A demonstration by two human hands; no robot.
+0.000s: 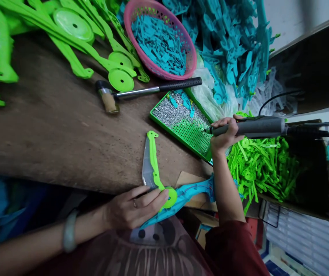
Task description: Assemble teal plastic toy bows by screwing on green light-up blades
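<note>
The left hand (135,209) partly hides the slim lime-green plastic arm (153,159) it holds against a turquoise plastic piece (186,194). A round pink basket (192,63) holds turquoise bits (160,46), a green perforated tray (183,137) silver screws (167,112). The right hand (223,138) grips a grey cylindrical screwdriver (258,127).

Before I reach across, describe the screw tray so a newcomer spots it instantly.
On the brown workbench, find the rounded pink basket of blue parts. Just below it in the view, past the black mallet handle, lies a shallow green tray. Unlike the basket, it is straight-sided and partly covered with small silvery screws.
</note>
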